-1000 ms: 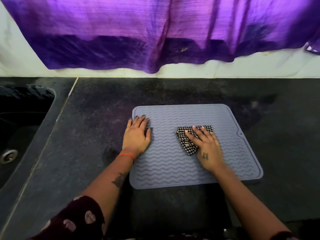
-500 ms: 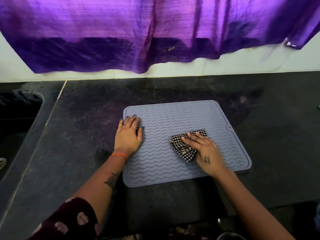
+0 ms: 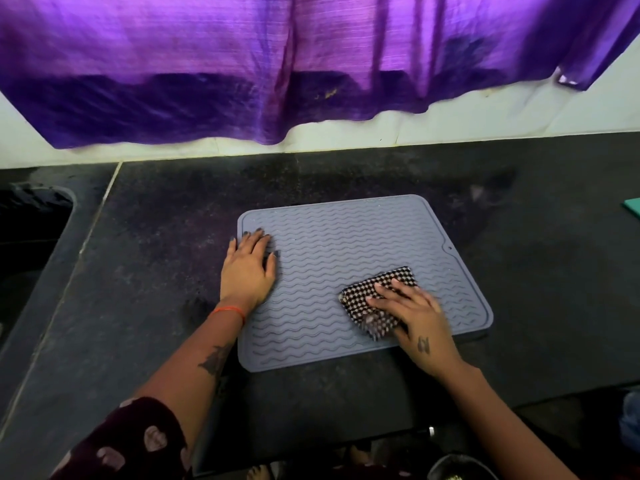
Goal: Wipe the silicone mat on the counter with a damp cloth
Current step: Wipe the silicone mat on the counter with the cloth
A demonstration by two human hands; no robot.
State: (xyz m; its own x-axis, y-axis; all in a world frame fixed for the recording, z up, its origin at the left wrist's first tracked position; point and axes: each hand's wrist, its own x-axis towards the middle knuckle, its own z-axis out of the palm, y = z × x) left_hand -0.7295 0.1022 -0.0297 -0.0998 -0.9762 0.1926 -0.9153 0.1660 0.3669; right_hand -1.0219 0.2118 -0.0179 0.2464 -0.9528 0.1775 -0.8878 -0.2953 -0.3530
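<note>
A grey silicone mat (image 3: 346,244) with wavy ridges lies flat on the dark stone counter (image 3: 156,237). My left hand (image 3: 247,268) rests palm down with fingers spread on the mat's left edge, holding nothing. A folded black-and-white checked cloth (image 3: 370,292) lies on the mat's front right part. My right hand (image 3: 414,317) presses flat on the cloth and covers its near right part. The cloth's near corner looks blurred.
A sink basin (image 3: 31,220) is sunk into the counter at far left. Purple fabric (image 3: 277,64) hangs over the white wall behind. A teal object (image 3: 632,207) shows at the right edge. The counter's front edge runs just below the mat.
My right hand has slid the cloth toward the mat's front right. My left hand has stayed on the mat's left edge. The camera view has shifted.
</note>
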